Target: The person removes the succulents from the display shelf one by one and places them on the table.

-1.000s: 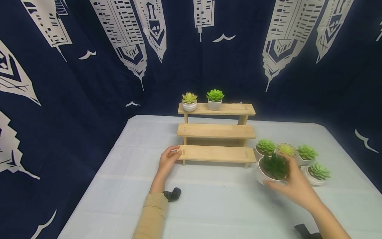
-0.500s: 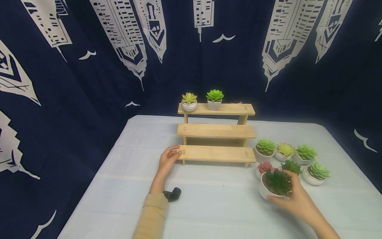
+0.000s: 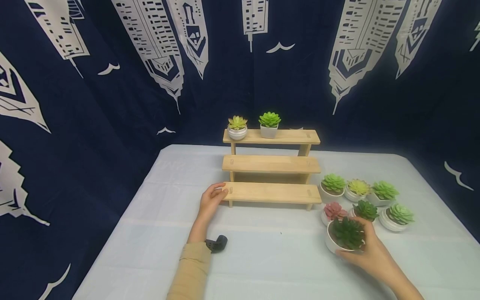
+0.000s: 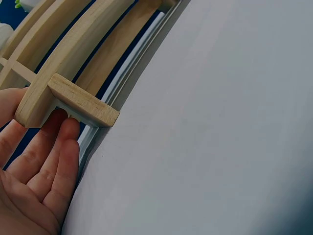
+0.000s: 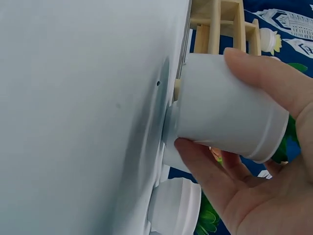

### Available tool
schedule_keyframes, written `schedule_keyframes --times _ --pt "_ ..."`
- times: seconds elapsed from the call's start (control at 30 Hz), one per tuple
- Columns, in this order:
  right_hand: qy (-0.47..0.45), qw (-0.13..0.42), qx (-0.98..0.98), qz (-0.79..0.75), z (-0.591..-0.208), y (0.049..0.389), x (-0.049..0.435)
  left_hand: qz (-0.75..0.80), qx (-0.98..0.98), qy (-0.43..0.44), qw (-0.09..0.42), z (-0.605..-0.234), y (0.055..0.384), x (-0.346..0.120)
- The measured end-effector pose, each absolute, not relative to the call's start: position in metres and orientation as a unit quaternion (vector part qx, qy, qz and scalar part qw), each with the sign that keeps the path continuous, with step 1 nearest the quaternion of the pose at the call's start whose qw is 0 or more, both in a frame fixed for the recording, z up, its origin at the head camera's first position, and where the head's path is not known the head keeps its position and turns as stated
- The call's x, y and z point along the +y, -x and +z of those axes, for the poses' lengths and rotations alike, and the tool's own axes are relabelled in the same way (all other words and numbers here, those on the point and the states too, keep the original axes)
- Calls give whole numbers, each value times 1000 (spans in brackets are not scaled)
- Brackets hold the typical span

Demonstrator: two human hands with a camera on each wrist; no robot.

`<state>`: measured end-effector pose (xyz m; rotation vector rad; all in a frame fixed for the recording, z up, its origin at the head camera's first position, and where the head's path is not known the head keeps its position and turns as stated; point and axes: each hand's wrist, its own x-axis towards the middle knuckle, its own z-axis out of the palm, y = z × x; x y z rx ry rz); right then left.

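My right hand [image 3: 369, 248] grips a potted succulent [image 3: 348, 234] with dark green leaves at the front of a group of pots. Its plain white pot [image 5: 230, 103] sits between thumb and fingers in the right wrist view, close over the tabletop. At the left end of a three-step wooden plant stand [image 3: 271, 192], my left hand [image 3: 211, 202] holds the lowest board. In the left wrist view the thumb lies on the board's top and the other fingers [image 4: 68, 156] curl beneath it, beside the short leg [image 4: 83, 100].
On the top step stand a yellow-green succulent [image 3: 237, 127] and a bright green one [image 3: 269, 125]. Right of the stand are several more potted succulents, among them a pink one [image 3: 335, 211] and a dark green one [image 3: 365, 211]. A dark printed cloth [image 3: 255, 91] hangs behind the white table [image 3: 262, 262].
My right hand has brought the dark green potted succulent toward me and lower, uncovering the pink succulent and another dark green one behind it. My left hand stays on the stand.
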<state>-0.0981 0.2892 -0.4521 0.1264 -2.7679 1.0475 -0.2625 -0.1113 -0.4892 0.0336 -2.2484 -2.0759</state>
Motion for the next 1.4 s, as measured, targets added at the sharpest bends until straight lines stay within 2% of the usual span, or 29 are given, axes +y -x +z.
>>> schedule_keyframes --times 0.13,0.37,0.6,0.87,1.1,1.23,1.4 --pt "-41 67 -932 353 -453 99 289 -677 -734 -10 41 -489 263 -112" --pt "-48 75 -932 351 -455 97 288 -681 -731 -12 37 -490 264 -112" --pt "-51 47 -937 342 -449 97 292 -679 -734 -13 35 -490 263 -112" --pt "-76 44 -940 330 -423 100 291 -677 -735 -9 40 -490 264 -112" --pt "-74 18 -945 317 -392 108 288 -680 -732 -8 37 -490 264 -112" --pt "-94 30 -944 316 -373 118 283 -681 -732 -7 32 -485 261 -112" --pt "-143 70 -932 326 -355 133 276 -686 -727 -11 29 -489 264 -113"
